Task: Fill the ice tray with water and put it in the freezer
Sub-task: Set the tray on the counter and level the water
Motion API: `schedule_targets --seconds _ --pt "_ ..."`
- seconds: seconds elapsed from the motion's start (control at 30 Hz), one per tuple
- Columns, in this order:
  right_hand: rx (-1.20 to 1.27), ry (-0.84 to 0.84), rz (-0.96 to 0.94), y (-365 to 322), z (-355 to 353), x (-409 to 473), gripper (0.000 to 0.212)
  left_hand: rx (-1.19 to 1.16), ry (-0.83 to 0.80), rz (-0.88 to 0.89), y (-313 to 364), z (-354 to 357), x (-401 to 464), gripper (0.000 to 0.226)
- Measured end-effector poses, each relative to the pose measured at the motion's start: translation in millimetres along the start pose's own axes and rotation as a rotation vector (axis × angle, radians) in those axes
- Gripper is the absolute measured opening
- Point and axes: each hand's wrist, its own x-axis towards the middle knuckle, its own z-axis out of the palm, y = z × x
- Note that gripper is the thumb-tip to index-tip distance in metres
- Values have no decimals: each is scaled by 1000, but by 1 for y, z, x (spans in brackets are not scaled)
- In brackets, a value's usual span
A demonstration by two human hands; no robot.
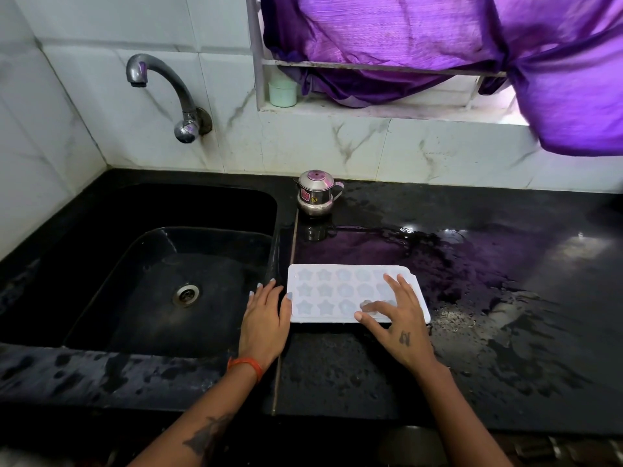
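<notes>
A white ice tray (pixel 340 293) with star-shaped moulds lies flat on the wet black bench (pixel 472 315), just to the right of the black sink (pixel 161 264). The right hand (pixel 396 316) rests on the tray's right half with its fingers spread and fairly straight, palm down, gripping nothing. The left hand (pixel 266 320) lies at the tray's left edge, fingers straight and relaxed, the thumb touching the tray's side. An orange band (pixel 246 365) circles the left wrist. Behind the tray, near the tiled wall, stands a small steel pot (pixel 317 197) with a lid. A curved metal tap (pixel 165 92) juts from the wall above the sink, and a purple curtain (pixel 472 45) hangs over the window ledge, where a pale green cup (pixel 282 92) sits.
</notes>
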Motion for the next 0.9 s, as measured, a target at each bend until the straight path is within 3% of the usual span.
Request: schedule_targets --seconds 0.9 --pt "40 24 -16 -18 -3 5 40 -6 4 -8 0 0 0 44"
